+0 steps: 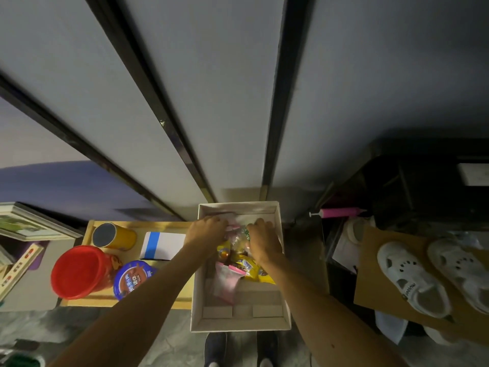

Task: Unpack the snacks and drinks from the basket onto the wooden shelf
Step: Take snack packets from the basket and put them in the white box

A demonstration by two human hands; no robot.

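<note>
Both of your hands are reaching into the far half of the basket (239, 323). Your left hand (205, 230) is spreading its grip, fingers apart, over a pale crinkled packet (238, 221) at the back wall; whether it is closing on anything cannot be told. Your right hand (263, 241) is curling its grip down over a clear, glossy bag (236, 241); whether it is clamping that bag cannot be told either.

Just nearer you, soft yellow wrappers (254, 268) and a flat pink pouch (225, 280) are lying loose on the basket's matt, card-like floor. The basket itself is a pale, straight-walled rectangular box, and its near half is showing bare.

Immediately to its left, touching its wall, the wooden shelf (87, 301) is already carrying a red-lidded round tub (76, 271), a blue foil-topped cup (133, 278), a yellow cylindrical can (113, 235) lying tilted, and a white carton with a blue stripe (162, 245).

Judged from this, you are roughly midway: four items are standing unpacked, while several soft packets are waiting in the basket.
</note>
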